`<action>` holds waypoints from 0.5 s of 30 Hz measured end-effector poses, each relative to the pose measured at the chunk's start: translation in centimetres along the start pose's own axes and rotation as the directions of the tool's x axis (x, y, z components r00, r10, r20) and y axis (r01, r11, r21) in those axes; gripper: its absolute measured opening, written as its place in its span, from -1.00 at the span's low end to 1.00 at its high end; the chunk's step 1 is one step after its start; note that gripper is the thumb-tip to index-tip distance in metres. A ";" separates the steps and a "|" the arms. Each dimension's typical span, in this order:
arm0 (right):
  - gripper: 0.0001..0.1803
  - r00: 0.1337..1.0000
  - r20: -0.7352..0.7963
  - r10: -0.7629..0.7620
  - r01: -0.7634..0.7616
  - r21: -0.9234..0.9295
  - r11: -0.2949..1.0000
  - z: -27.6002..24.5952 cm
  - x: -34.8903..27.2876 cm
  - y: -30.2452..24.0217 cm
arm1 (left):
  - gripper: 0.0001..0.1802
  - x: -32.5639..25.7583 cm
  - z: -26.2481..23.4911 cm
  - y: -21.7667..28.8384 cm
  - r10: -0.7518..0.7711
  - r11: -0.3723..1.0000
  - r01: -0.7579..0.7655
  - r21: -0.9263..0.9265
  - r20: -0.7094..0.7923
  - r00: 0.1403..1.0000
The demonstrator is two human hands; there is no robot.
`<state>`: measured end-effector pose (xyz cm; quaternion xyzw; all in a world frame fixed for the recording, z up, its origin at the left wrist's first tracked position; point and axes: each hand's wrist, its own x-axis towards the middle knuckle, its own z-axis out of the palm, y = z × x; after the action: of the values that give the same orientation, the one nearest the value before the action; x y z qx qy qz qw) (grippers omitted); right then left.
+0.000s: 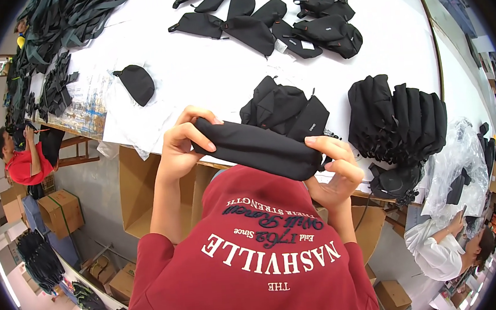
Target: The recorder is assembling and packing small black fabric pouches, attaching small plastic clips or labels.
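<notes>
I hold a long black fabric pouch (256, 148) level in front of my chest, above my red shirt (251, 271). My left hand (180, 146) pinches its left end, with the fingers curled over the top edge. My right hand (333, 168) grips its right end, thumb on top. Just behind the pouch, a small pile of similar black pouches (282, 108) lies near the front edge of the white table (206, 71). To the right of that pile stands a row of folded black bags (399, 117).
Several black waist bags (266, 16) lie at the table's far side and a single black pouch (136, 83) to the left. Dark straps (57, 24) are heaped far left. A cardboard box (140, 192) stands under the table. One person (21, 158) sits left, another (442, 250) lower right.
</notes>
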<state>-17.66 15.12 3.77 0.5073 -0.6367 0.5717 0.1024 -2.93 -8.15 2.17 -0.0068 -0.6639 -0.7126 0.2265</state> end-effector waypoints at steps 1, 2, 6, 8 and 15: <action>-0.39 1.000 0.008 0.005 -0.005 -0.007 1.000 0.1 0.1 -0.1 | -0.59 -0.1 -0.1 0.0 -0.006 1.000 0.006 -0.015 -0.009 1.000; -0.39 1.000 0.009 0.004 -0.004 -0.009 1.000 0.1 0.1 -0.1 | -0.59 -0.1 -0.2 -0.1 -0.004 1.000 0.004 -0.016 -0.009 1.000; -0.35 0.991 0.059 0.118 -0.118 -0.009 0.993 0.2 -0.1 0.1 | -0.62 -0.5 -1.2 -0.4 0.060 0.998 -0.057 0.037 -0.094 0.994; -0.30 0.978 0.095 0.185 -0.182 -0.038 0.983 0.2 0.1 0.3 | -0.63 -0.7 -2.3 -0.5 0.101 0.990 -0.083 0.110 -0.166 0.981; -0.34 0.948 0.016 0.319 -0.316 -0.103 0.943 -0.4 -0.5 0.5 | -0.60 -2.0 -5.3 -0.5 0.084 0.989 -0.034 0.142 -0.365 0.927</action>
<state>-18.00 15.62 3.25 0.4015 -0.7392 0.5402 0.0236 0.28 -12.54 0.48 0.1225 -0.6549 -0.6481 0.3688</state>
